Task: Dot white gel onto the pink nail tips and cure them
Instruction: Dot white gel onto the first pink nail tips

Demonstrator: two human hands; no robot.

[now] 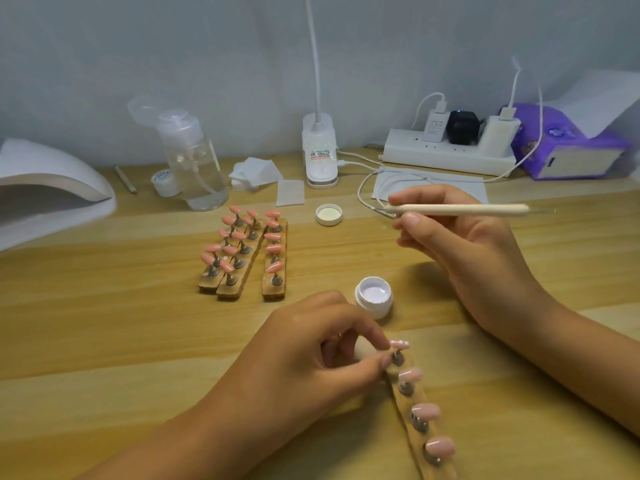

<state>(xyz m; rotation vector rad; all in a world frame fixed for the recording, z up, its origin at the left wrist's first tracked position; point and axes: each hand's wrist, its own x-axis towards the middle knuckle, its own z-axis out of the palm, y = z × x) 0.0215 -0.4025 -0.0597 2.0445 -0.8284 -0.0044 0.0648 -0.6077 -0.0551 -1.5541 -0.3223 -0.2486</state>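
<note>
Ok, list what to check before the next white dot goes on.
1. White gel jar open, lid lying apart: ok.
2. Dotting tool gripped in the right hand: ok.
3. Gel on the tool's tip: cannot tell, too small.
4. Left hand pinches the top holder on the near strip: ok.
5. Top nail tip bears white dots; the three tips below look bare, ready: ok.
6. Curing lamp switched on: cannot tell.
</note>
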